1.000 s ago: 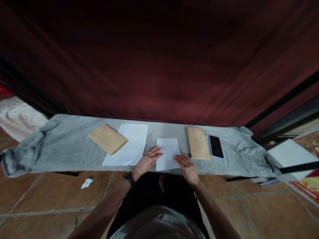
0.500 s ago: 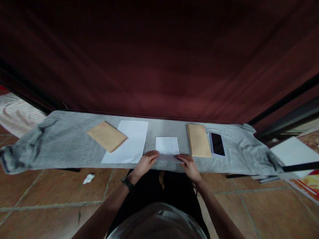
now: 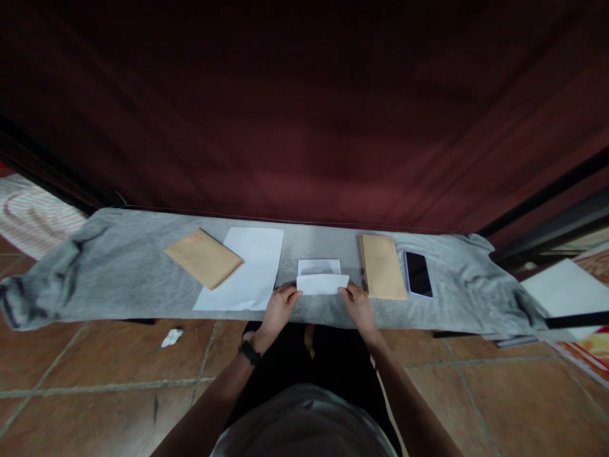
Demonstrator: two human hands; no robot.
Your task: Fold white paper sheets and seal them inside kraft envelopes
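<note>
A white sheet of paper lies in front of me on the grey cloth, its near part folded up and over toward the far part. My left hand pinches the left end of the fold between thumb and fingers. At the right end, my right hand grips the same sheet in the same way. Beyond the raised flap, the far part of the paper rests flat, with a shadow on it.
Brown envelopes overlap white paper sheets on the left. A stack of brown envelopes and a phone lie on the right. A dark red curtain hangs behind the cloth-covered bench. Crumpled tissue is on the tiled floor.
The paper's near part has come up off the cloth and folded away from me over the far part. Both hands went from pressing at its sides to pinching the flap's ends.
</note>
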